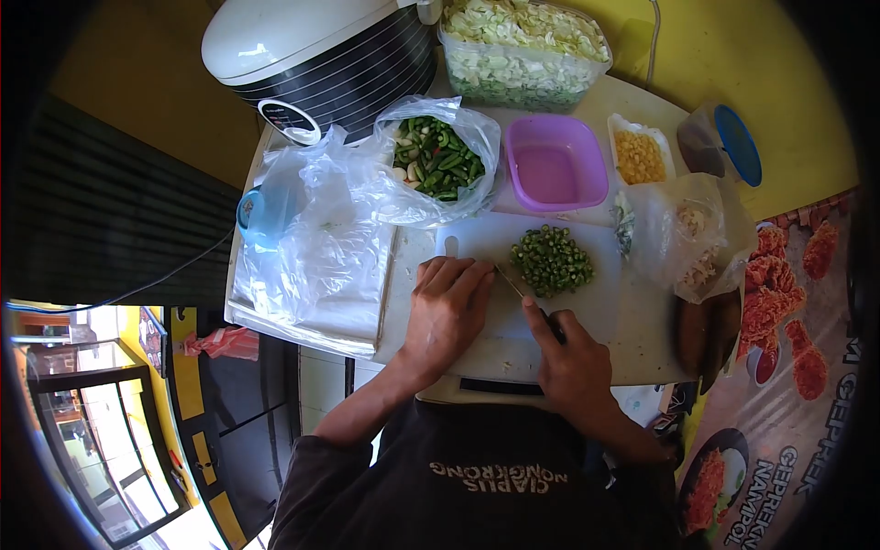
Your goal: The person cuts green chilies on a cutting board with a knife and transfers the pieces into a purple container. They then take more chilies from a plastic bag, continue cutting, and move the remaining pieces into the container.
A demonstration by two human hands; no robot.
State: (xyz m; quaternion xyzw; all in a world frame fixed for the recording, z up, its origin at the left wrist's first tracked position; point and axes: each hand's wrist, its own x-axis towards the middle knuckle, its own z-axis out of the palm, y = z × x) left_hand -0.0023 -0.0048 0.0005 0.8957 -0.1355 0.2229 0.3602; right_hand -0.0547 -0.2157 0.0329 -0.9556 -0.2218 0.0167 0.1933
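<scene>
My right hand (573, 357) is wrapped round the dark handle of a knife (510, 281), index finger stretched along it. The blade points up and left across a white cutting board (587, 312). Near the blade's tip, my left hand (451, 298) rests on the board's left part with its fingers bent and pressed together; what they hold, if anything, is hidden. Chopped green chilies (552, 261) lie in a heap right of the blade. Behind the board, a clear plastic bag (490, 137) stands open, filled with green chilies (438, 170) and some pale garlic-like pieces.
A purple tub (556, 197) stands behind the board. Around it are a rice cooker (321, 69), a container of shredded cabbage (522, 64), a small tray of yellow pieces (639, 156) and a knotted bag (687, 238). Crumpled plastic (316, 247) covers a white tray at left.
</scene>
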